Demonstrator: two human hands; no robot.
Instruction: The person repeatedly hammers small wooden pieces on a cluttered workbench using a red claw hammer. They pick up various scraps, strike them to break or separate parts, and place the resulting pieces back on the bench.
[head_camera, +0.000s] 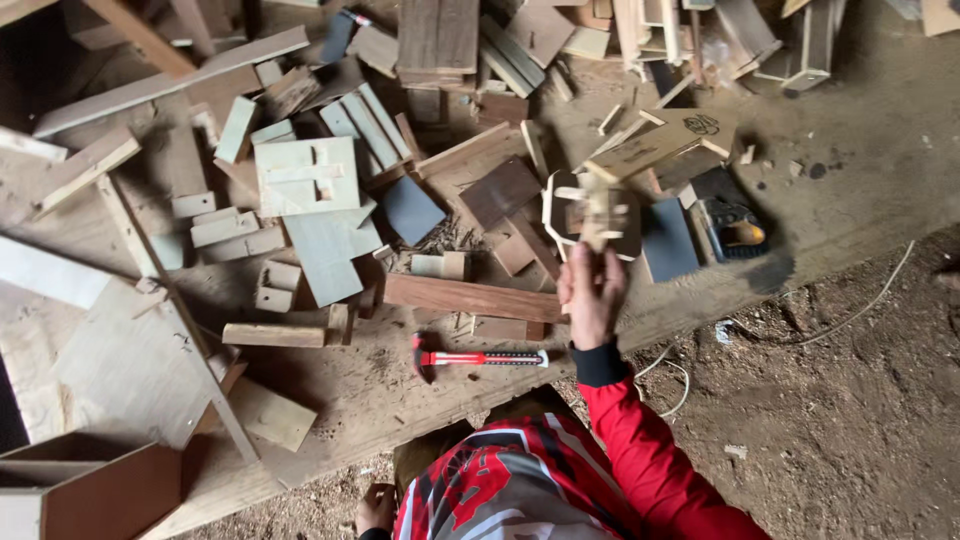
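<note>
Rough wooden planking forms the bench (380, 390), strewn with pale offcuts and boards, above a dirt floor (850, 420) crossed by a thin white cord (860, 310). Among the scraps lie a long reddish-brown wooden plank (470, 297), a pale square panel with a cross-shaped piece on it (307, 176) and a red-handled hammer (480, 357) near the bench edge. A black and yellow power tool (733, 232) sits to the right. The right hand (592, 295), in a red sleeve, grips a small pale wooden assembly (597, 215) raised over the bench. The left hand (376, 508) hangs low beside the body; whether it is clenched cannot be told.
</note>
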